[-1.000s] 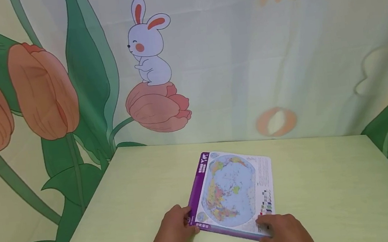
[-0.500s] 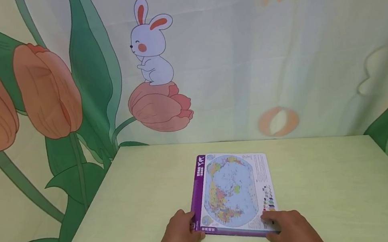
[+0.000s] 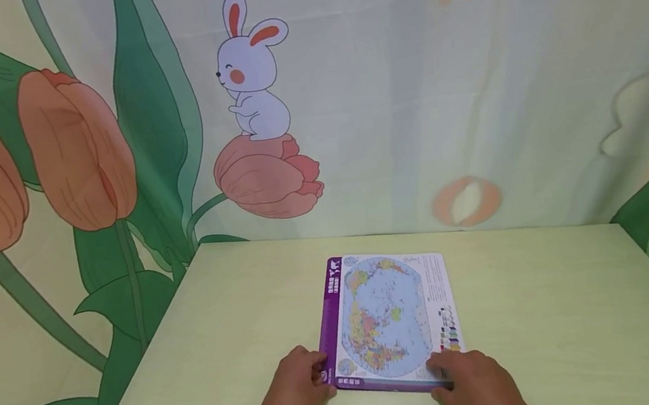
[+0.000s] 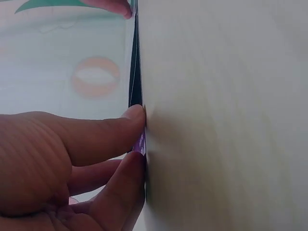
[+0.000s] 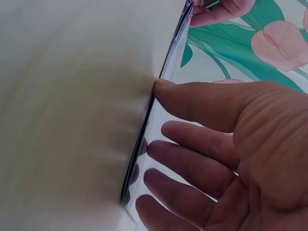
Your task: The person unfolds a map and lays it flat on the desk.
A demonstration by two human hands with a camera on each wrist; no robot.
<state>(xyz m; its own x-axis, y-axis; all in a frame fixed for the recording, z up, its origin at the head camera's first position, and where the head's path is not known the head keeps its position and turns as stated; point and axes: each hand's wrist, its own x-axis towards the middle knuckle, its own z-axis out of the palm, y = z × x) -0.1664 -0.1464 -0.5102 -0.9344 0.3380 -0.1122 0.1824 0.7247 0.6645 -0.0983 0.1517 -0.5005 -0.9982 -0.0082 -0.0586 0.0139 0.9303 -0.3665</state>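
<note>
A flat, rectangular world map board (image 3: pixel 384 317) with a purple left border lies on the table in the head view, slightly turned. At its near left corner my left hand (image 3: pixel 292 392) grips the border, thumb on the near edge and fingers along the left side. The left wrist view shows that thumb (image 4: pixel 110 137) and a fingertip close together at the purple corner. My right hand (image 3: pixel 480 382) holds the near right corner, thumb at the near edge and forefinger over the printed face. In the right wrist view, the other fingers (image 5: pixel 187 168) reach to the board, fairly straight.
The pale wooden table (image 3: pixel 556 309) extends on both sides of the board. Behind it hangs a printed curtain (image 3: pixel 361 103) with tulips and a white rabbit, meeting the table's back edge.
Over the last second the board has turned a little, its left border now steeper in view. Both hands shifted with it and keep their places at the near corners.
</note>
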